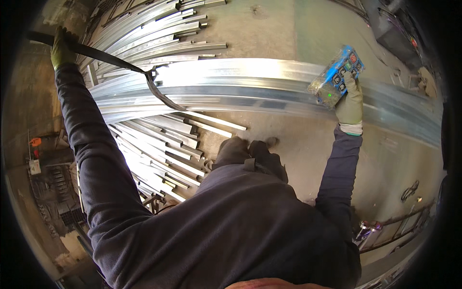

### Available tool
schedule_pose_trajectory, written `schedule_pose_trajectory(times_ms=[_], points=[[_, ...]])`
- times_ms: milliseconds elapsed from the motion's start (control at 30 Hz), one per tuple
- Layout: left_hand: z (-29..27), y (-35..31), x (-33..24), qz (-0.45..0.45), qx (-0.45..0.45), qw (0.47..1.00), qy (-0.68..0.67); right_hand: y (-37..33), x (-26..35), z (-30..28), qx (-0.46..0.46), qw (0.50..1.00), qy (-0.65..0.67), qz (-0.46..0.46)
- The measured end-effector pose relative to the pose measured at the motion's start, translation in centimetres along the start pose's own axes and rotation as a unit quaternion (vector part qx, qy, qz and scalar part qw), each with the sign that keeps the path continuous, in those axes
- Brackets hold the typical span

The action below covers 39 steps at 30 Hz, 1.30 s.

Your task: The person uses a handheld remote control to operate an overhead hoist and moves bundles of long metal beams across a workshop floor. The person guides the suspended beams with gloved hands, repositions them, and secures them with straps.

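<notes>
The left hand [61, 48], in an olive-green glove, is closed around a flat black lifting strap [113, 60] that runs down and away from it to loop round a long bundle of shiny metal profiles [250, 84]. The right hand [350, 101], gloved alike, grips the lower end of a blue pendant remote [337, 74] wrapped in clear plastic, its coloured buttons facing up, held just above the bundle. More bright steel bars [159, 144] lie stacked below the left arm.
</notes>
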<state>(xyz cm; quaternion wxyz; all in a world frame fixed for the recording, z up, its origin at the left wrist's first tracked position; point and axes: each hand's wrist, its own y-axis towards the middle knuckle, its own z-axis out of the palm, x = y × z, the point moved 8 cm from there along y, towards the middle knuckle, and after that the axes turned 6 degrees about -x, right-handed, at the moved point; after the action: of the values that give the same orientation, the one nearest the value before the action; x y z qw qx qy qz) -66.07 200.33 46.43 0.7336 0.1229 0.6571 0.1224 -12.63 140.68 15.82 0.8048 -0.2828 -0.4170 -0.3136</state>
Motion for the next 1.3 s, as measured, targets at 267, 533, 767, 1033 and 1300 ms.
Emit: schedule_pose_trajectory(times_ms=[267,533,767,1033,1300], points=[[-2.1,-2.6,3.1,0.002,0.064,0.993,0.103,5.8,-2.5,-3.7,-0.047,0.995,0.050,0.076],[0.4,-10.0,4.8,0.039,-0.096,0.979,0.178,7.4,-1.0,-6.1,-0.081,0.982,0.052,0.165],[1.2,-11.2,5.4,-0.010,-0.137,0.988,0.072,7.9,-0.5,-7.4,-0.058,0.978,0.042,0.195],[6.7,-15.3,5.4,-0.013,-0.118,0.991,0.059,9.4,-2.0,-11.4,-0.080,0.974,0.035,0.211],[14.9,-21.0,4.3,-0.046,-0.139,0.987,0.059,12.9,1.4,-18.6,-0.063,0.969,0.019,0.240]])
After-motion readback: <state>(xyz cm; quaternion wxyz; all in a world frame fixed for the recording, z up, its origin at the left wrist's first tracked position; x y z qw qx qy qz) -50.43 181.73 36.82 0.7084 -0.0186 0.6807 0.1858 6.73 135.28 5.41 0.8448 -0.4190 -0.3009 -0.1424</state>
